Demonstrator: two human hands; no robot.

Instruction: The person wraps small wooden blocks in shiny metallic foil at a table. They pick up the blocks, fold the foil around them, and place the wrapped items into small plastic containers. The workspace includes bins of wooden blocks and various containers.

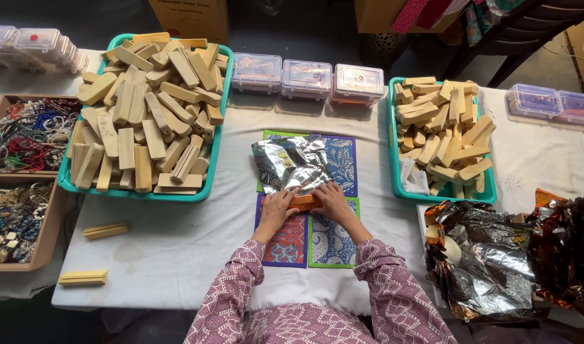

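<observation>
A small orange-brown wooden block point(304, 202) lies at the near edge of a crinkled silver foil sheet point(292, 164), on patterned blue, green and red cloth squares point(341, 159). My left hand point(278, 209) presses on the block's left end and the foil edge. My right hand point(332, 198) covers its right end, fingers on the foil. Both arms wear pink patterned sleeves.
A large teal tray point(71, 183) piled with pale wooden blocks stands at left, a smaller teal tray point(394, 167) at right. Clear plastic boxes point(306, 79) line the back. Bead boxes point(24, 135) sit far left, crumpled foil point(489, 261) at right, loose blocks point(106, 230) on the white cloth.
</observation>
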